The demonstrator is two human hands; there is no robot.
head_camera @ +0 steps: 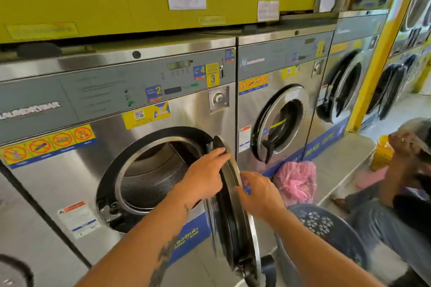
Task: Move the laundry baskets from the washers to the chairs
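A steel front-loading washer [144, 109] stands before me with its round door [235, 221] swung open to the right, edge-on to me. Its drum [154, 177] looks empty. My left hand [205, 176] grips the door's upper rim from the inner side. My right hand [258, 193] lies against the door's outer side, fingers curled at the rim. A dark blue laundry basket [326, 235] with a perforated wall sits on the floor at the lower right, just beyond the door. A pink mesh laundry bag [296, 182] lies on the ledge behind it.
Two more washers [282, 119] with doors ajar line the wall to the right. A tiled ledge [338, 161] runs along their base. Another person [401, 184] crouches at the far right, holding a yellow mesh container [382, 156]. A yellow post [377, 58] stands behind.
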